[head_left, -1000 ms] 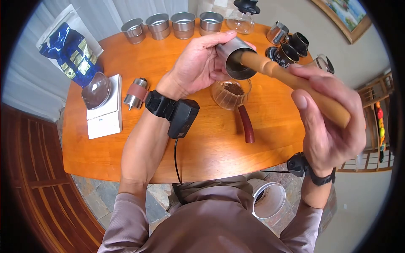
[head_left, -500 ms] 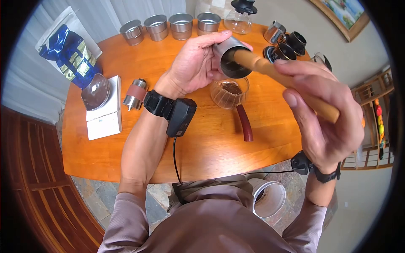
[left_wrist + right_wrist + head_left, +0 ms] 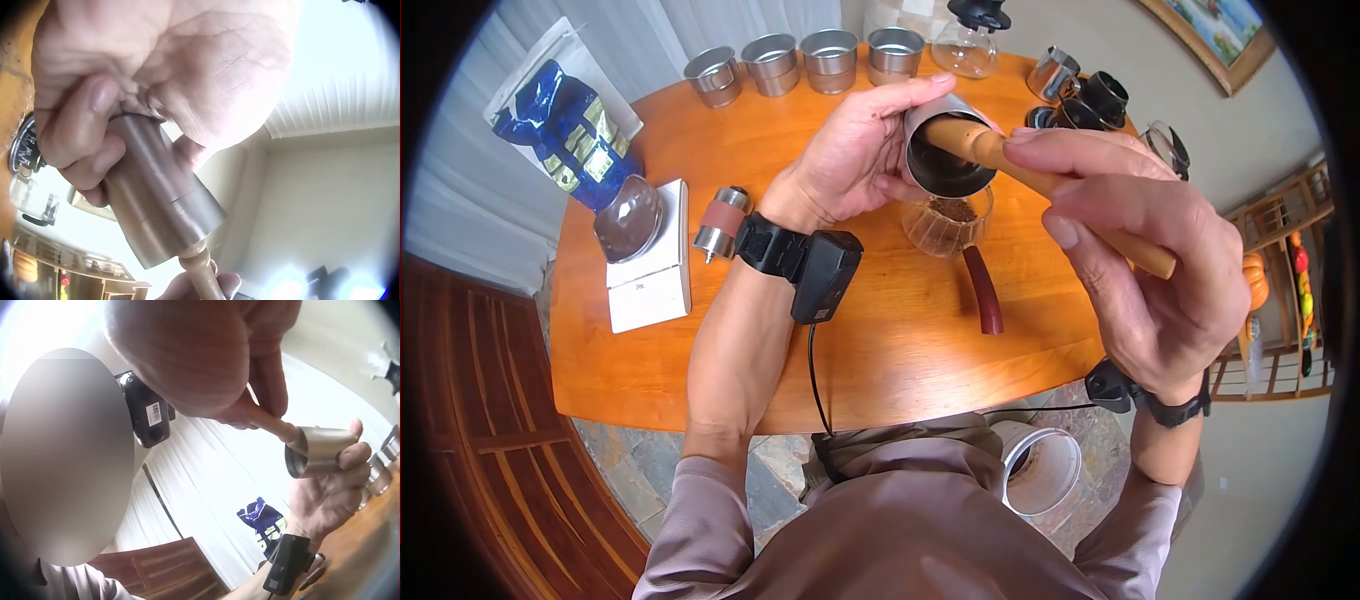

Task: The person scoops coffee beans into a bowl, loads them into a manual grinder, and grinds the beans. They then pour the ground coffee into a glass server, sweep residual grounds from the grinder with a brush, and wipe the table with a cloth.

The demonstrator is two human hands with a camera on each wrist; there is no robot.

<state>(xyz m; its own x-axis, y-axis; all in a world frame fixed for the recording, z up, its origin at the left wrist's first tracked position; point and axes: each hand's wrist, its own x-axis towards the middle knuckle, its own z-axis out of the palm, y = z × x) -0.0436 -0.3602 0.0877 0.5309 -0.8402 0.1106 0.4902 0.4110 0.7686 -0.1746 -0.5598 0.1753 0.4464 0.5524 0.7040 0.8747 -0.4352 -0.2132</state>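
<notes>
In the head view, my left hand (image 3: pixel 850 150) grips a steel cup (image 3: pixel 948 178), tilted with its dark mouth toward me and to the right. My right hand (image 3: pixel 1145 240) holds a wooden-handled brush (image 3: pixel 1040 180) between thumb and fingers. The brush's head is hidden inside the cup. In the left wrist view, curled fingers wrap the cup (image 3: pixel 162 194) near its base, while the wooden handle (image 3: pixel 203 275) emerges from the other end. Below the cup, on the table, a ribbed glass pot (image 3: pixel 940 235) with a dark red handle (image 3: pixel 983 290) contains brown grounds.
Several steel cups (image 3: pixel 830 65) line the table's far edge beside a glass carafe (image 3: pixel 967 55). At left are a blue-and-white bag (image 3: pixel 565 130), a dark bowl (image 3: pixel 628 220) on a white scale (image 3: pixel 648 298), and a steel-and-brown grinder (image 3: pixel 725 222). Black cups (image 3: pixel 1100 98) stand far right; a white bin (image 3: pixel 1042 475) is below.
My right hand has moved left, and the brush has gone deeper into the cup. The cup's mouth has turned a little toward me. My left forearm has barely shifted.
</notes>
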